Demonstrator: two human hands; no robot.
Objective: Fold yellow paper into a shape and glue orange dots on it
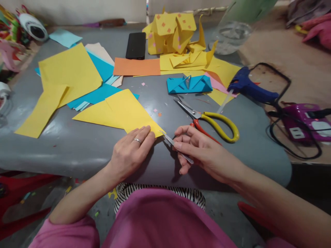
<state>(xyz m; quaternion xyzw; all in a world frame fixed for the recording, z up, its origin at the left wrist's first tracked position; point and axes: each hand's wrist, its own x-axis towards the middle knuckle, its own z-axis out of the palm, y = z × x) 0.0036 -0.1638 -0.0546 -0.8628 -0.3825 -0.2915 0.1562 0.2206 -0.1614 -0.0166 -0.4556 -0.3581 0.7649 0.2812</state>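
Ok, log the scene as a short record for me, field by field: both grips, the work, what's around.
Left grip: flat on yellow paper, by its near right corner
Right grip: pinching slim metal tool, tip at that corner, contact unclear
Cutting tool: scissors, one yellow handle, one red
Folded pieces: blue strip beyond the scissors; spotted yellow model farther back
Glue gun: blue, right side
Phone: screen dark, left of model

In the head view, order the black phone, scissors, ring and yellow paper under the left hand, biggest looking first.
1. Yellow paper under the left hand
2. Scissors, by overall outline
3. Black phone, lying farther back
4. Ring
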